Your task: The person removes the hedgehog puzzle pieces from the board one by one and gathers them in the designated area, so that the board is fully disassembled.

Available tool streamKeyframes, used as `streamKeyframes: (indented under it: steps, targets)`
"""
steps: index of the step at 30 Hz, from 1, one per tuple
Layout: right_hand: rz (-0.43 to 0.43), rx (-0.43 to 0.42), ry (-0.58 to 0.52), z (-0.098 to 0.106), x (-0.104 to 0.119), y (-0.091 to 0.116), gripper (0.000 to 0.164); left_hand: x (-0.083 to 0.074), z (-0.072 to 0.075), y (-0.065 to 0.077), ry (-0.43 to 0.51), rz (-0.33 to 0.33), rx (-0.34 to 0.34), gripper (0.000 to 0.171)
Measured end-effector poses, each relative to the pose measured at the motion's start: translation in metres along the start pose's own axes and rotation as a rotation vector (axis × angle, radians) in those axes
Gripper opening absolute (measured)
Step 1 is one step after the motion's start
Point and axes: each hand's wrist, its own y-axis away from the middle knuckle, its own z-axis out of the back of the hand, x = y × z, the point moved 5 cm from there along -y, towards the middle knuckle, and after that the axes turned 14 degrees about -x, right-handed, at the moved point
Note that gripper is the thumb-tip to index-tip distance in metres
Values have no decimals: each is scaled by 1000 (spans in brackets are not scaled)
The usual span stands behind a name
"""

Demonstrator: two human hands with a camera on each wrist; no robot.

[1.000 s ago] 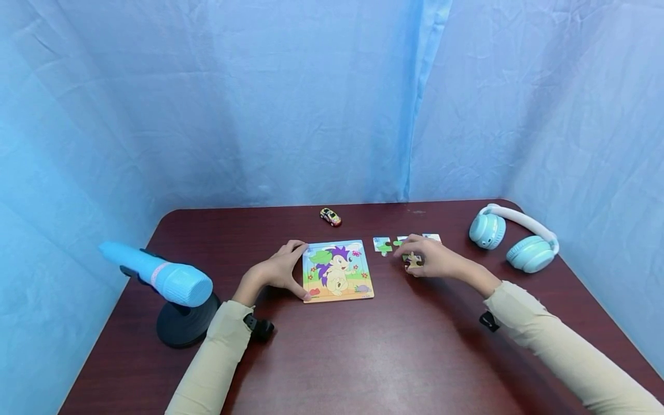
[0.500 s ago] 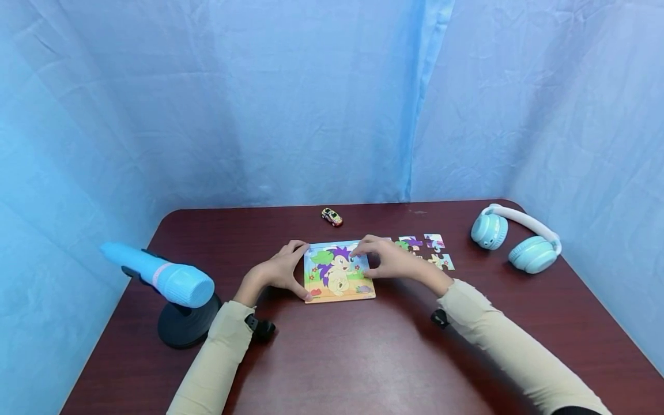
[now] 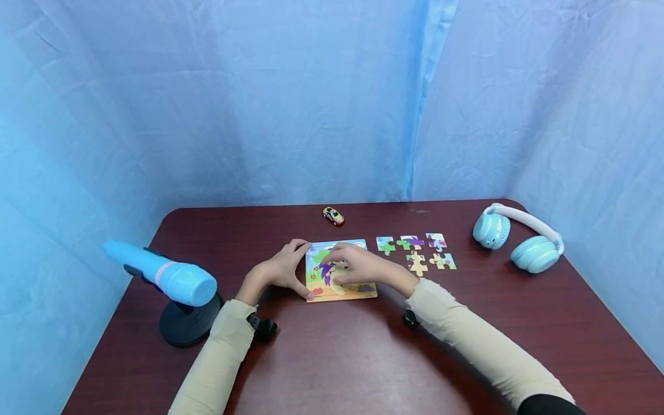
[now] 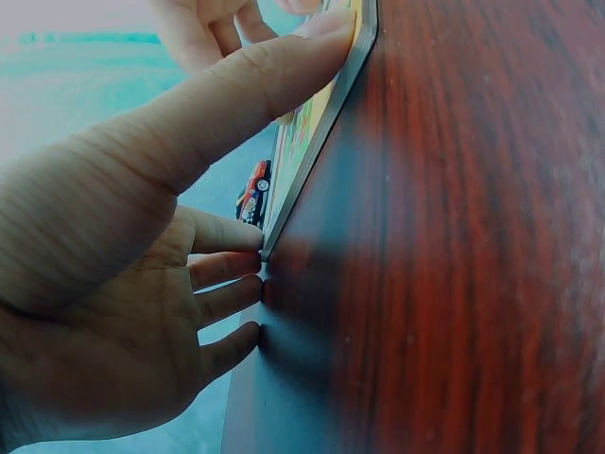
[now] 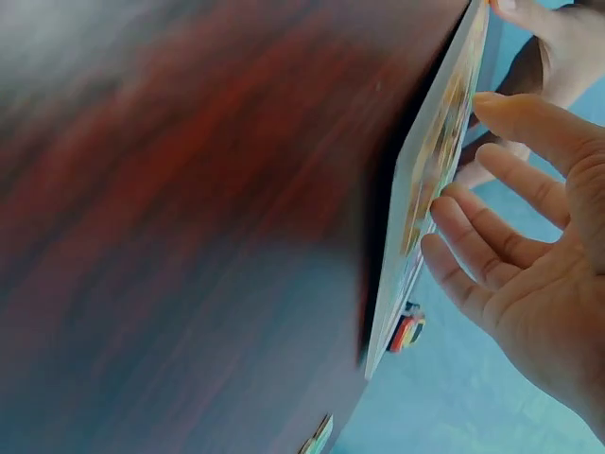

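Observation:
A square jigsaw board [image 3: 317,275] with a purple-haired hedgehog picture lies on the table. My left hand [image 3: 282,268] spans its left side, fingers nearly straight: the thumb rests on the near corner and the index finger touches the far corner, as the left wrist view shows. Over the middle of the board is my right hand [image 3: 363,265]. In the right wrist view its fingers [image 5: 463,232] and thumb reach to the picture, spread apart, and I see nothing held between them. Loose jigsaw pieces [image 3: 417,263] lie in two rows to the board's right. The right hand covers part of the picture.
A small toy car [image 3: 334,216] stands behind the board. On the left is a blue microphone [image 3: 181,279] on a round black stand [image 3: 189,323]. Light-blue headphones [image 3: 534,253] lie at the right. Blue curtains [image 3: 311,104] enclose the table [image 3: 342,351].
My right hand has moved left from the loose pieces onto the board, uncovering the pieces beneath it. My left hand stays at the board's left side.

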Motion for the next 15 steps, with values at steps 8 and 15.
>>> streamKeyframes:
  steps: [8,15]
  targets:
    - [12,15,58,-7,5,-9,40,-2,2,1,-15,-5,-1,124]
    - [16,22,80,-8,9,-11,39,-2,1,1,-2,0,-1,124]
